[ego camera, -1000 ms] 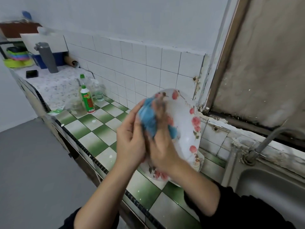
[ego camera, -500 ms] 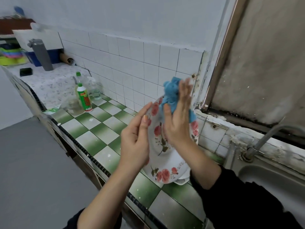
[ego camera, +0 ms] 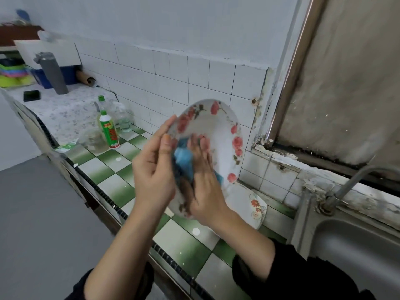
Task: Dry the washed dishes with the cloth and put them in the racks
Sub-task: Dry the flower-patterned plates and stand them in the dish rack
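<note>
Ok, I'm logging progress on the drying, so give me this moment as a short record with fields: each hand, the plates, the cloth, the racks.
left hand: grips the floral plate by its left edge, thumb on the front
right hand: flat fingers press the blue cloth against the plate's face
floral plate: held up on edge, tilted, above the tiled counter
second plate: lies on the counter beside the sink
racks: none in view
step: wiping, plate not yet racked
</note>
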`<control>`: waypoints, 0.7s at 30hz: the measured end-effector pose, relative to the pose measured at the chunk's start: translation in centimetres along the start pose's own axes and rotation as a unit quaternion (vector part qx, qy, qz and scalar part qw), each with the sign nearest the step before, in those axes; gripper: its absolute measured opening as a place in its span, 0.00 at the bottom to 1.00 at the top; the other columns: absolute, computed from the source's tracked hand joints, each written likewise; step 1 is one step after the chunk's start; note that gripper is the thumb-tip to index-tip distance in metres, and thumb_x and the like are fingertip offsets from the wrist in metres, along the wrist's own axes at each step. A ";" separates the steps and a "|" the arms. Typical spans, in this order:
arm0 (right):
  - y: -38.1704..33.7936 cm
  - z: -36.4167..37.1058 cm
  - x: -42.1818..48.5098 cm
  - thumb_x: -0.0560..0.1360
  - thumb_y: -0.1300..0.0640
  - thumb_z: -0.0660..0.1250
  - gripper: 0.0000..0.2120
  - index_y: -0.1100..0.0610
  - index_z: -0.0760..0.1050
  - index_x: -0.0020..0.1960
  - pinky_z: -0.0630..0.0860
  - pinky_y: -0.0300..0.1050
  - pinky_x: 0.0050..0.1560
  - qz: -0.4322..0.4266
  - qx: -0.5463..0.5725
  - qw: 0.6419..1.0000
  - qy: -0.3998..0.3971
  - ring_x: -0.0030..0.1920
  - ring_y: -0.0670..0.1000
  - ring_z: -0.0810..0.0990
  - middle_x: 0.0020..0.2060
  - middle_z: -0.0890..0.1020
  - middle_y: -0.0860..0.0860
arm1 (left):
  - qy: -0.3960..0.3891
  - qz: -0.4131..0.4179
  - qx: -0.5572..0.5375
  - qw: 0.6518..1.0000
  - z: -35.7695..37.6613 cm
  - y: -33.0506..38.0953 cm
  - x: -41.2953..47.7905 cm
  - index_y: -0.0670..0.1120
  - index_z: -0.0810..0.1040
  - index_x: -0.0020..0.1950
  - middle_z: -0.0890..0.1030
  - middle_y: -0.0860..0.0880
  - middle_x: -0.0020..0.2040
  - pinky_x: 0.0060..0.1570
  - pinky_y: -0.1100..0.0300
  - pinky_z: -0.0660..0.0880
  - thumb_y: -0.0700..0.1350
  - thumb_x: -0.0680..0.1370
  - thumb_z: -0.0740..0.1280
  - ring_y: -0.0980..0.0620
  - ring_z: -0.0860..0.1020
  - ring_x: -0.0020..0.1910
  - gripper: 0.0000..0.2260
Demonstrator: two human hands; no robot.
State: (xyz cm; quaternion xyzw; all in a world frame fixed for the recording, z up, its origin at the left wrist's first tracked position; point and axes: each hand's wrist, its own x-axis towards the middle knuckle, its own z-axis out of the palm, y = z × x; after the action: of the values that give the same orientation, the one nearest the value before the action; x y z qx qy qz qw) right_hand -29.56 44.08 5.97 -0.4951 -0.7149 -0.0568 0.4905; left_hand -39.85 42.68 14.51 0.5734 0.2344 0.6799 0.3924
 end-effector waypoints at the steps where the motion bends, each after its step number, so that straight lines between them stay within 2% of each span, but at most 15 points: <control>1: 1.0 -0.3 -0.8 0.83 0.42 0.47 0.30 0.54 0.45 0.79 0.43 0.54 0.78 -0.007 -0.027 0.999 -0.034 0.79 0.49 0.42 0.79 0.47 0.50 | 0.005 0.001 0.003 1.000 -0.7 0.0 0.4 0.48 0.72 0.67 0.82 0.60 0.56 0.56 0.65 0.76 0.38 0.83 0.58 0.59 0.80 0.58 0.14; 3: 3.8 -1.1 -1.2 0.82 0.38 0.41 0.30 0.49 0.43 0.79 0.45 0.60 0.77 0.029 -0.131 0.990 -0.037 0.78 0.48 0.38 0.79 0.45 0.48 | 0.014 -0.009 0.006 1.000 -1.9 -0.1 0.6 0.49 0.72 0.66 0.82 0.63 0.54 0.54 0.66 0.76 0.41 0.82 0.59 0.60 0.80 0.57 0.13; 5: 6.0 -2.1 0.0 0.82 0.36 0.40 0.30 0.48 0.40 0.79 0.42 0.61 0.77 0.091 -0.185 0.979 0.006 0.78 0.48 0.35 0.78 0.42 0.46 | 0.016 -0.025 0.003 1.000 -2.1 -0.5 0.2 0.51 0.74 0.64 0.82 0.62 0.55 0.54 0.63 0.78 0.44 0.81 0.61 0.58 0.80 0.57 0.12; 7: 6.2 -2.9 2.0 0.81 0.36 0.42 0.31 0.50 0.41 0.79 0.36 0.55 0.77 0.123 -0.171 0.975 0.077 0.78 0.49 0.35 0.78 0.43 0.49 | 0.000 -0.034 0.002 0.999 -1.4 -0.9 -0.4 0.52 0.76 0.62 0.81 0.59 0.58 0.55 0.61 0.78 0.44 0.80 0.61 0.56 0.80 0.58 0.12; 9: 4.5 -2.7 3.5 0.81 0.37 0.43 0.33 0.54 0.41 0.79 0.35 0.49 0.77 0.127 -0.108 0.977 0.132 0.78 0.48 0.36 0.78 0.45 0.50 | -0.024 -0.034 -0.002 0.999 -0.2 -1.2 -0.8 0.52 0.76 0.61 0.80 0.59 0.60 0.57 0.61 0.77 0.43 0.80 0.59 0.56 0.80 0.59 0.13; 11: 2.3 -1.5 3.1 0.82 0.40 0.45 0.32 0.57 0.41 0.78 0.39 0.49 0.78 0.072 -0.017 0.992 0.100 0.78 0.48 0.38 0.78 0.45 0.49 | -0.033 -0.029 0.010 0.999 0.5 -1.3 -0.9 0.51 0.76 0.62 0.80 0.61 0.60 0.60 0.62 0.75 0.41 0.80 0.59 0.56 0.79 0.60 0.13; 13: 1.0 -0.4 0.9 0.83 0.41 0.46 0.32 0.59 0.44 0.79 0.42 0.52 0.78 -0.020 0.027 0.999 -0.021 0.79 0.51 0.43 0.79 0.46 0.52 | -0.009 -0.039 0.019 0.999 -0.1 -1.8 -0.5 0.52 0.76 0.62 0.81 0.63 0.57 0.58 0.64 0.75 0.40 0.82 0.59 0.58 0.80 0.59 0.13; 15: 2.4 -0.5 -1.4 0.81 0.38 0.45 0.32 0.53 0.45 0.80 0.40 0.53 0.78 -0.098 -0.037 0.983 -0.148 0.79 0.52 0.44 0.79 0.48 0.49 | 0.028 -0.067 0.012 0.997 -1.7 -2.5 -0.1 0.51 0.76 0.62 0.82 0.63 0.54 0.55 0.65 0.76 0.39 0.83 0.58 0.59 0.81 0.56 0.13; 16: 3.9 -0.8 -2.0 0.81 0.37 0.44 0.32 0.49 0.43 0.80 0.38 0.54 0.77 -0.124 -0.105 0.971 -0.174 0.79 0.52 0.41 0.79 0.47 0.47 | 0.041 -0.085 0.002 0.996 -2.5 -2.7 -0.2 0.50 0.77 0.61 0.83 0.62 0.53 0.53 0.64 0.77 0.39 0.83 0.58 0.59 0.81 0.55 0.12; 17: 5.5 -1.1 -2.3 0.80 0.36 0.43 0.31 0.45 0.40 0.79 0.39 0.58 0.76 -0.127 -0.177 0.960 -0.175 0.79 0.52 0.38 0.79 0.46 0.46 | 0.045 -0.101 -0.003 0.994 -3.1 -2.9 -0.4 0.51 0.77 0.61 0.83 0.60 0.53 0.51 0.65 0.78 0.41 0.82 0.58 0.58 0.81 0.55 0.12; 19: 8.1 -2.0 -2.0 0.80 0.34 0.43 0.31 0.42 0.34 0.78 0.42 0.65 0.74 -0.055 -0.272 0.951 -0.136 0.77 0.52 0.33 0.78 0.41 0.46 | 0.033 -0.114 0.003 0.993 -3.5 -3.0 -1.0 0.51 0.78 0.61 0.84 0.56 0.55 0.50 0.64 0.78 0.45 0.80 0.59 0.55 0.81 0.56 0.12; 21: 9.0 -2.9 -0.4 0.80 0.34 0.42 0.32 0.43 0.34 0.78 0.37 0.61 0.75 0.041 -0.276 0.959 -0.054 0.77 0.53 0.32 0.77 0.39 0.46 | 0.016 -0.118 -0.002 0.993 -3.0 -2.8 -1.4 0.52 0.78 0.61 0.83 0.53 0.56 0.51 0.63 0.79 0.46 0.78 0.60 0.53 0.82 0.56 0.13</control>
State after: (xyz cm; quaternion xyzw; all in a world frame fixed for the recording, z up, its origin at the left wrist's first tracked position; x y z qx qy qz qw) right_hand -20.77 46.69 3.51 -0.6420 -0.6765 -0.2046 0.2973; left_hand -41.94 43.56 10.82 0.5299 0.3056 0.6383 0.4673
